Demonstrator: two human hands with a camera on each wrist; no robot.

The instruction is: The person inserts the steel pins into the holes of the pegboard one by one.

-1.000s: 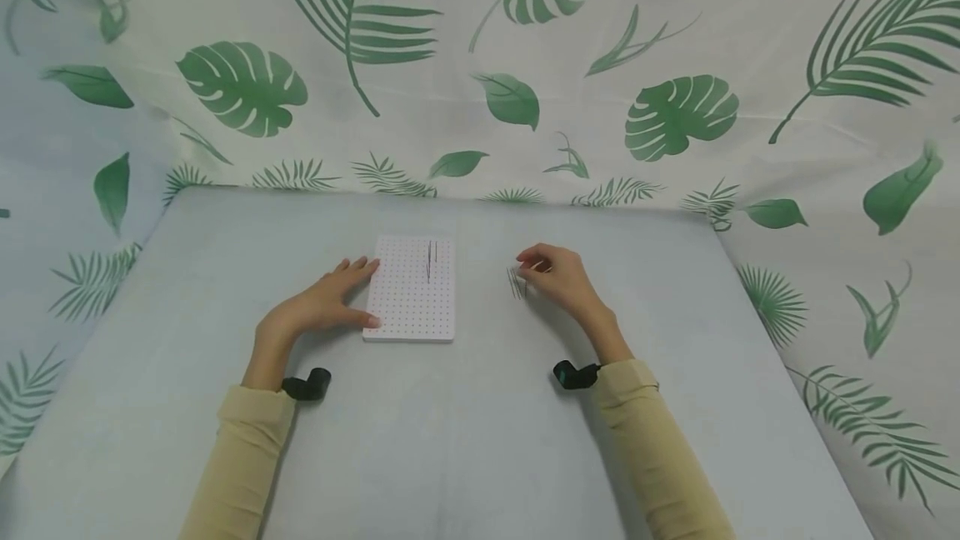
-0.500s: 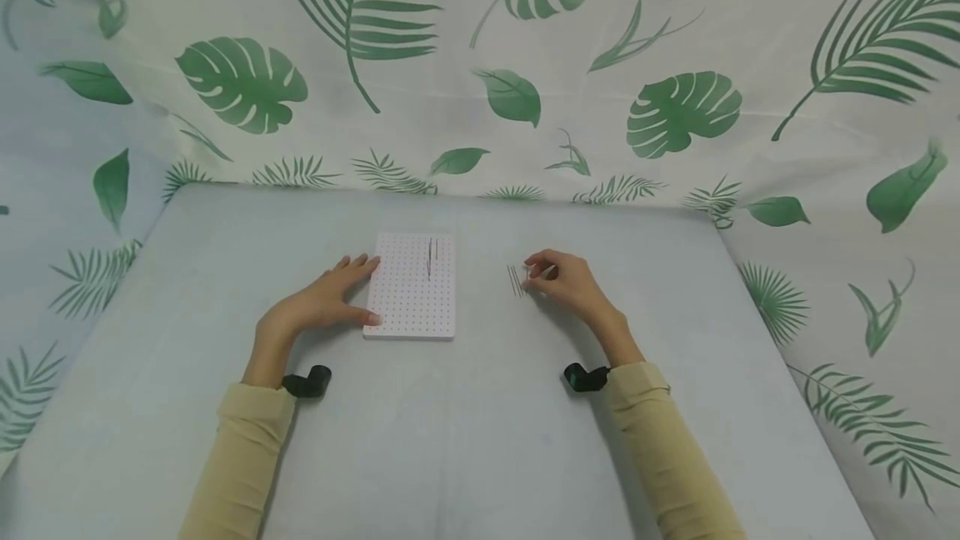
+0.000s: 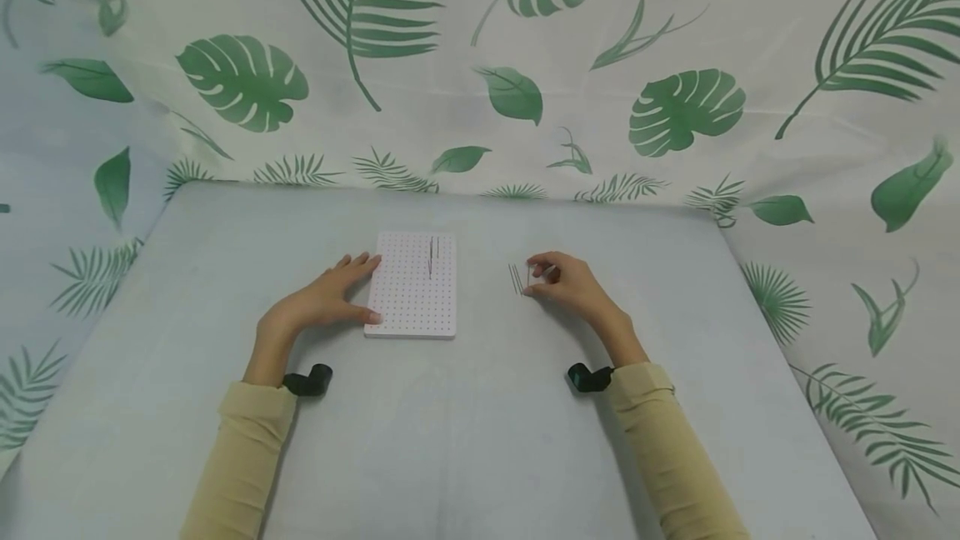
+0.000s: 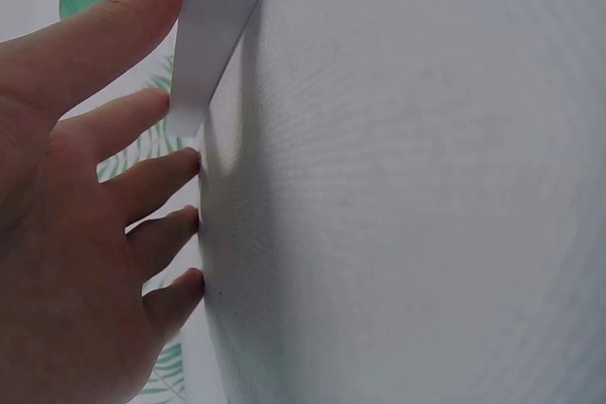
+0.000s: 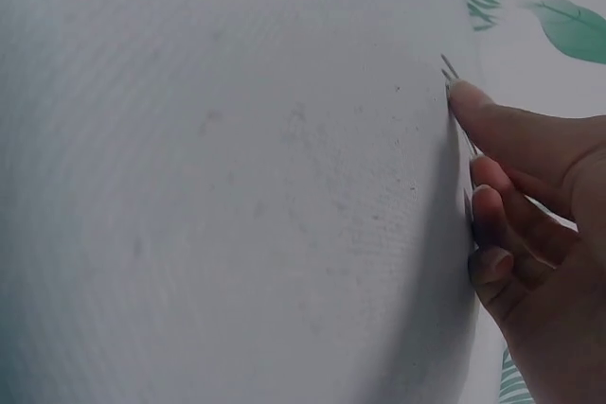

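In the head view my left hand (image 3: 326,294) rests at the left edge of a white board (image 3: 405,307) dotted with rows of small holes. Its thumb touches the near left corner, with the other fingers spread toward the far side. In the left wrist view the thumb lies against the board's side (image 4: 213,35). Several thin dark sticks (image 3: 431,250) show at the board's far right. My right hand (image 3: 570,283) is low over the tabletop, thumb and forefinger at the two ends of a thin stick (image 3: 528,275). Left of it lie more thin sticks (image 3: 515,279), side by side.
A pale grey tabletop (image 3: 450,440) carries everything. Its far edge meets a leaf-patterned cloth (image 3: 420,119) that hangs behind and at the sides. Black wrist cameras (image 3: 588,377) jut inward from both yellow sleeves (image 3: 667,440).
My right hand has shifted slightly right and nearer, its thumb and forefinger spreading apart along the thin stick. The left hand stays at the board.
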